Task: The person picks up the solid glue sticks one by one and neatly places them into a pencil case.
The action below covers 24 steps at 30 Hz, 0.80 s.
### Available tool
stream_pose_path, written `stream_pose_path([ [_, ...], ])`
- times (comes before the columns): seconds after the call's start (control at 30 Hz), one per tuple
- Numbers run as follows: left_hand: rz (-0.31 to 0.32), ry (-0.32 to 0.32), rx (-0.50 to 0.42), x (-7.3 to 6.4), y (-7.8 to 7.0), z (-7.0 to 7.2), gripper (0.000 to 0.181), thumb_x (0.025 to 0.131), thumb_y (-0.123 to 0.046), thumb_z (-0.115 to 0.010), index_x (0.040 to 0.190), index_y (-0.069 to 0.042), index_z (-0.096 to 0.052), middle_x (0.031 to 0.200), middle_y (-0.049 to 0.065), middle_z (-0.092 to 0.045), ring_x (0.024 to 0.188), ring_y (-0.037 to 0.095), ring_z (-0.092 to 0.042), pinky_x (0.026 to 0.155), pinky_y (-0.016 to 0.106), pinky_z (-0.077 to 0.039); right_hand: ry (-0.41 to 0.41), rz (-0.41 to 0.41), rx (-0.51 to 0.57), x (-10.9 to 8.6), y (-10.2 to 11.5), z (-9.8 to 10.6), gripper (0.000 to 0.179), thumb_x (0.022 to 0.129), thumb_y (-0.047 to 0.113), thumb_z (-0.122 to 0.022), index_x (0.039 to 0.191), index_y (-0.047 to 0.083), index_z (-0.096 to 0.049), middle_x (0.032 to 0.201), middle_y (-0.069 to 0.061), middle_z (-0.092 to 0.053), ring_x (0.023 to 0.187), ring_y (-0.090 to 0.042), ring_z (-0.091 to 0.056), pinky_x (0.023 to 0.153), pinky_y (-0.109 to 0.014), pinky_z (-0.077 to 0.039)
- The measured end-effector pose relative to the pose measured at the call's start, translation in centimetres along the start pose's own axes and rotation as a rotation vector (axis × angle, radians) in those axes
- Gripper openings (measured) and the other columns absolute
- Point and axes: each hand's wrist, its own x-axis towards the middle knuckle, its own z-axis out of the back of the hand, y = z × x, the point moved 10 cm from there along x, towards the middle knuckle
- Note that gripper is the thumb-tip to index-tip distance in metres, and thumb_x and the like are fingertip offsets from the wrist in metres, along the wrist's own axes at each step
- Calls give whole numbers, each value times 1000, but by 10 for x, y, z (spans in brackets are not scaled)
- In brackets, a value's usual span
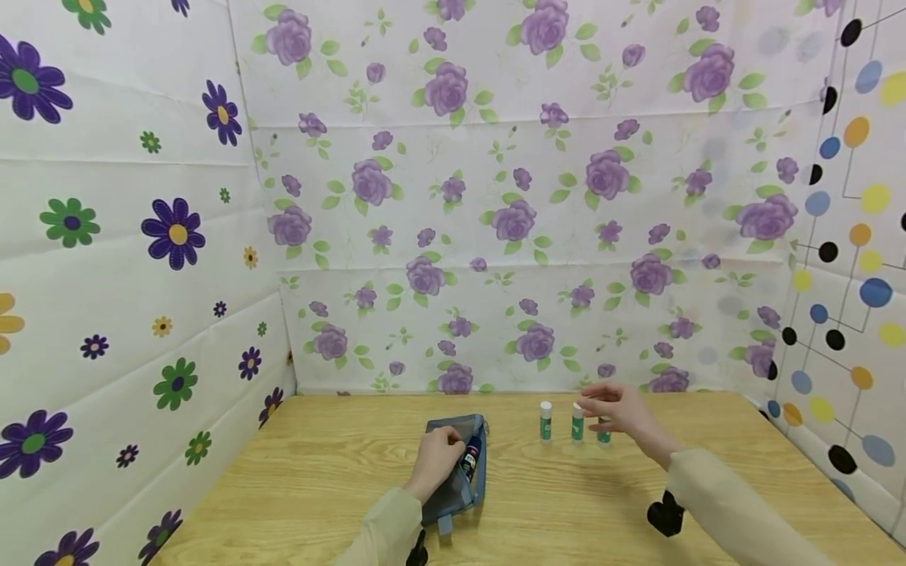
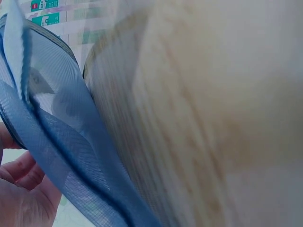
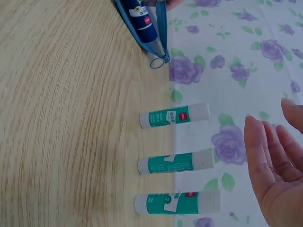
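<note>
Head view: bright, even, diffuse light; flowered cloth [image 1: 488, 306] pale, close to washed out; only faint, soft shading on counter [image 1: 318, 464] below right hand [image 1: 623, 413]. Wide-angle stretch toward frame edges; small lettering on glue sticks [image 1: 546, 423] unreadable. Left wrist view: cool cast, ghosted double outlines, right half smeared out of focus; mesh pouch [image 2: 80, 137] clearer, weave visible. Right wrist view: dimmer, cooler, wood grain fairly crisp, finest print soft.
</note>
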Motion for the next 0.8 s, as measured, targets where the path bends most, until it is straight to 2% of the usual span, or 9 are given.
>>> stream_pose_path([
  [0.23,13,9,2,1,1,-1,9,79,-3,-55,82,-1,-63,70,0,-55,60,14,-47,54,30,-40,-10,27,-6,0,2,10,38,87,14,-61,113,-11,-51,99,-18,-58,84,-25,-60,73,-45,-47],
  [0.4,17,17,-3,0,3,-3,9,80,-3,-55,82,-2,-63,70,1,-55,59,14,-47,53,31,-40,-32,57,17,-5,5,18,38,85,18,-64,112,-7,-53,101,-18,-58,83,-22,-59,75,-44,-46],
  [0.53,27,26,-8,0,4,-4,9,82,-4,-54,83,-2,-63,72,1,-55,59,14,-47,53,31,-39,-58,77,19,-4,3,26,37,86,18,-63,111,-6,-53,102,-21,-56,87,-28,-58,75,-43,-46],
  [0.6,25,24,-4,0,4,-4,10,82,-4,-54,83,-2,-63,72,1,-55,58,14,-47,53,31,-39,-49,92,-7,3,-9,34,38,86,20,-62,113,-6,-52,104,-23,-55,91,-33,-57,75,-44,-46],
  [0.73,30,21,-1,0,5,-4,9,81,-4,-54,82,-3,-63,71,1,-55,58,14,-47,53,31,-39,-52,144,-47,35,-58,63,37,85,27,-63,115,5,-57,104,-14,-59,90,-28,-58,71,-43,-48],
  [0.8,33,22,-7,0,5,-4,9,82,-4,-54,83,-3,-63,71,0,-55,58,14,-47,53,31,-39,-60,141,-52,39,-66,70,38,86,28,-63,116,5,-56,104,-14,-58,91,-27,-58,72,-43,-48],
])
